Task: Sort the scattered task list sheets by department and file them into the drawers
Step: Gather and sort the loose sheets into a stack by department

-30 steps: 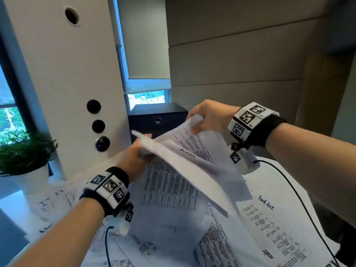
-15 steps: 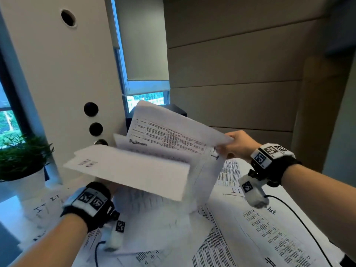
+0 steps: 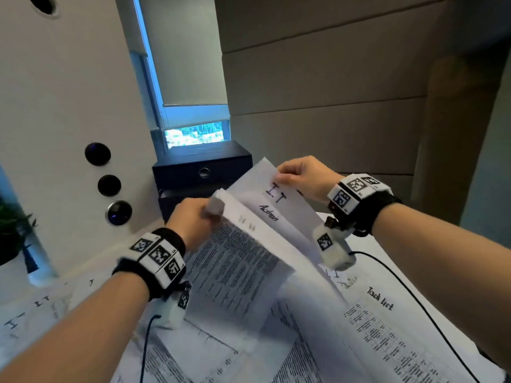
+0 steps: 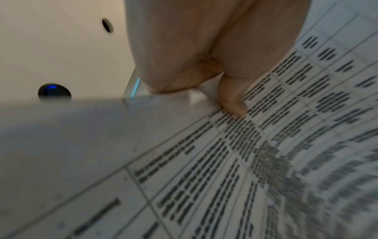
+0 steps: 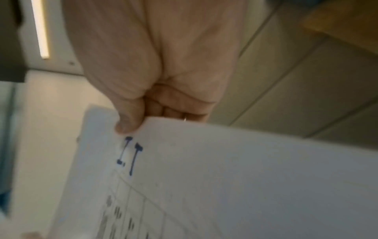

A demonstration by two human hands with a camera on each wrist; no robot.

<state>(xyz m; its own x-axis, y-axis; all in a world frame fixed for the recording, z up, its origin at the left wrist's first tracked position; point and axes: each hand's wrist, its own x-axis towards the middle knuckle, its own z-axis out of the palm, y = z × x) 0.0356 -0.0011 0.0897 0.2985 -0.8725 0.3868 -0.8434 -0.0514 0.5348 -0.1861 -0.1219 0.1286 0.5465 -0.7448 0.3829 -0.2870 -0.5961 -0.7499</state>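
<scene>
I hold a fanned bunch of printed task list sheets above the desk. My right hand [image 3: 287, 175] pinches the top corner of a sheet marked "I.T" [image 3: 276, 193], thumb on its face [image 5: 127, 126]. Under it lies a sheet marked "Admin" [image 3: 269, 212]. My left hand [image 3: 204, 214] grips the upper left edge of a densely printed sheet [image 3: 235, 261], thumb pressed on the print [image 4: 233, 103]. More task list sheets [image 3: 381, 335] are scattered over the desk below. The black drawer unit [image 3: 203, 164] stands behind the papers, its drawers pushed in.
A white panel [image 3: 69, 111] with round dark buttons rises at the left, a potted plant [image 3: 12, 230] beside it. A window [image 3: 193, 134] and beige wall panels are behind the drawers. Cables [image 3: 409, 294] run from both wrist cameras across the sheets.
The lifted sheets have come down from a wide spread. My right hand moved left and up to the I.T sheet's corner; my left hand rose to the stack's upper edge.
</scene>
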